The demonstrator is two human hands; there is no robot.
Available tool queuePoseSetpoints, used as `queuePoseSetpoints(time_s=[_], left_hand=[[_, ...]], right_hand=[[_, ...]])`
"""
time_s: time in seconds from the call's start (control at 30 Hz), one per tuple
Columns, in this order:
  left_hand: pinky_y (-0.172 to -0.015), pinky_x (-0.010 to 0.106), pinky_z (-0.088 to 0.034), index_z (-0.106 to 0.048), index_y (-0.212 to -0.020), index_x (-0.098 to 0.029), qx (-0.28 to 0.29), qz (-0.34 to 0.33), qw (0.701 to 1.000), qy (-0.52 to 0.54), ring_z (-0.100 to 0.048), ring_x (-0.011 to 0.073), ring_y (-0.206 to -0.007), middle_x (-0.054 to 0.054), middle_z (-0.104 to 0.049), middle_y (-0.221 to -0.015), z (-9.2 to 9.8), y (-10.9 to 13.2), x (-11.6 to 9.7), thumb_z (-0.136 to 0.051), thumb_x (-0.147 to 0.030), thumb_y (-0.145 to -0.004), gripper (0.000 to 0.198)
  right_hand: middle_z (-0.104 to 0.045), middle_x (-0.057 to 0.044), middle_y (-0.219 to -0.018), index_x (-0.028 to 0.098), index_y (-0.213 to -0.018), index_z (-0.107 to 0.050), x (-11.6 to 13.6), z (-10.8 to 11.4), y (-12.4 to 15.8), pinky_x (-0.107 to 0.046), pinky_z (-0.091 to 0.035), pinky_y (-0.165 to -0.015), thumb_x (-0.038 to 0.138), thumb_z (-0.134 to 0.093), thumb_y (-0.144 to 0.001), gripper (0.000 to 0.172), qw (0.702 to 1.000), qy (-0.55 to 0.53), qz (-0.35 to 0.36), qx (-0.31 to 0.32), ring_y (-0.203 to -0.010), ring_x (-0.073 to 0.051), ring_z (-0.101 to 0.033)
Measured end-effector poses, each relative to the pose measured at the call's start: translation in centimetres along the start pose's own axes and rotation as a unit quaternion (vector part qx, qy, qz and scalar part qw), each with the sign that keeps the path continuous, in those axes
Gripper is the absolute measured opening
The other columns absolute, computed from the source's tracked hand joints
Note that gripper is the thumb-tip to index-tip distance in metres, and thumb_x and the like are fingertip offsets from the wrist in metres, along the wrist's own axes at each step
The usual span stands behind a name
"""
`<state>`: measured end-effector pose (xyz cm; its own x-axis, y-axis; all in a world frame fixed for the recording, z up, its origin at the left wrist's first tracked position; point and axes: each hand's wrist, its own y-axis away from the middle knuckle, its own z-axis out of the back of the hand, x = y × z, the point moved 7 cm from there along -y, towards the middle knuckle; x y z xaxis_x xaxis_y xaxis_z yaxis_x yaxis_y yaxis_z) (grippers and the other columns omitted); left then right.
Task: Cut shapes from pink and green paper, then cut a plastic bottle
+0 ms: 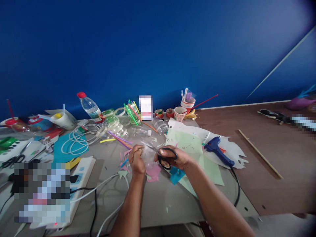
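Note:
My right hand (pixel 179 158) grips black-handled scissors (pixel 170 156), their blades pointing up and left over a piece of clear plastic (pixel 148 157). The plastic is see-through and its exact shape is hard to make out. Curled fingers of my left hand (pixel 137 160) hold its left side. Beneath the hands lie a pink paper scrap (pixel 153 173) and a blue paper scrap (pixel 176 176). Purple and orange straws (pixel 119 138) lie just beyond my left hand.
A blue glue gun (pixel 218 151) rests on pale paper at the right, its cord dropping over the front. A wooden stick (pixel 260 154) lies farther right. A white power strip (pixel 82 184) and cables sit left. Along the wall stand a bottle (pixel 90 107) and paper cups (pixel 179 114).

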<state>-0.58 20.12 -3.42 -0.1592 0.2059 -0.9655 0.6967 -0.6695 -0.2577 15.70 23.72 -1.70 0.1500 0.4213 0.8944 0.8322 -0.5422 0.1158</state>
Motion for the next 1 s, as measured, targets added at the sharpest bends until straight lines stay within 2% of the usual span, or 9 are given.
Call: queuePoseSetpoints(time_s=[0.13, 0.23, 0.33, 0.47, 0.73, 0.87, 1.0], left_hand=[[-0.052, 0.025, -0.035, -0.059, -0.064, -0.018, -0.045, 0.001, 0.999, 0.001, -0.042, 0.0127, -0.055, 0.000, -0.049, -0.060, 0.8, -0.3, 0.5, -0.046, -0.027, -0.072, 0.018], [-0.055, 0.025, -0.037, -0.060, -0.068, -0.018, -0.046, -0.009, 0.999, -0.027, -0.044, 0.0131, -0.057, 0.000, -0.052, -0.063, 0.9, -0.4, 0.6, -0.045, -0.026, -0.074, 0.018], [-0.058, 0.026, -0.040, -0.061, -0.070, -0.018, -0.051, -0.037, 0.996, -0.057, -0.047, 0.0139, -0.060, 0.001, -0.055, -0.066, 1.0, -0.4, 0.1, -0.043, -0.024, -0.076, 0.020], [-0.061, 0.027, -0.040, -0.061, -0.070, -0.018, -0.050, -0.048, 0.994, -0.079, -0.048, 0.0144, -0.062, 0.001, -0.056, -0.069, 1.0, -0.3, -0.3, -0.042, -0.024, -0.077, 0.021], [-0.059, 0.026, -0.037, -0.063, -0.073, -0.018, -0.062, -0.019, 0.997, -0.040, -0.047, 0.0136, -0.062, 0.001, -0.056, -0.069, 1.2, -0.2, 0.2, -0.045, -0.025, -0.075, 0.020], [-0.059, 0.026, -0.036, -0.063, -0.072, -0.018, -0.065, 0.011, 0.998, -0.002, -0.045, 0.0132, -0.061, 0.000, -0.053, -0.066, 1.2, -0.1, 0.9, -0.046, -0.027, -0.074, 0.019], [-0.057, 0.026, -0.035, -0.063, -0.070, -0.018, -0.070, 0.004, 0.997, -0.030, -0.044, 0.0132, -0.059, -0.001, -0.052, -0.064, 1.2, -0.1, 0.4, -0.046, -0.028, -0.072, 0.020]], right_hand=[[-0.055, 0.000, -0.048, 0.006, -0.080, -0.068, 1.1, 0.1, 0.7, -0.019, -0.028, -0.041, 0.055, -0.072, -0.071, 0.050, 0.999, -0.022, 0.037, 0.028, -0.041, -0.007, -0.045], [-0.054, 0.000, -0.048, 0.006, -0.081, -0.067, 0.9, -0.5, 1.0, -0.019, -0.029, -0.040, 0.055, -0.072, -0.071, 0.051, 0.997, -0.006, 0.021, 0.076, -0.042, -0.008, -0.045], [-0.053, 0.001, -0.047, 0.006, -0.080, -0.067, 0.1, -0.7, 0.8, -0.019, -0.027, -0.038, 0.056, -0.070, -0.072, 0.050, 0.996, 0.016, -0.009, 0.092, -0.041, -0.008, -0.045], [-0.053, 0.002, -0.045, 0.007, -0.080, -0.068, -0.5, -0.5, 0.6, -0.019, -0.025, -0.037, 0.057, -0.069, -0.072, 0.051, 0.996, 0.027, -0.032, 0.082, -0.039, -0.008, -0.044], [-0.053, 0.001, -0.044, 0.007, -0.076, -0.068, -0.5, -0.2, 0.7, -0.019, -0.030, -0.040, 0.056, -0.072, -0.068, 0.050, 0.997, 0.001, -0.048, 0.064, -0.040, -0.008, -0.045], [-0.052, 0.001, -0.043, 0.007, -0.076, -0.069, -0.3, -0.1, 0.6, -0.019, -0.027, -0.039, 0.054, -0.071, -0.068, 0.048, 0.998, 0.000, -0.043, 0.036, -0.040, -0.007, -0.043], [-0.052, 0.002, -0.043, 0.007, -0.075, -0.069, -0.1, -0.1, 0.5, -0.019, -0.025, -0.039, 0.052, -0.072, -0.067, 0.046, 0.999, 0.008, -0.033, 0.017, -0.039, -0.007, -0.043]])
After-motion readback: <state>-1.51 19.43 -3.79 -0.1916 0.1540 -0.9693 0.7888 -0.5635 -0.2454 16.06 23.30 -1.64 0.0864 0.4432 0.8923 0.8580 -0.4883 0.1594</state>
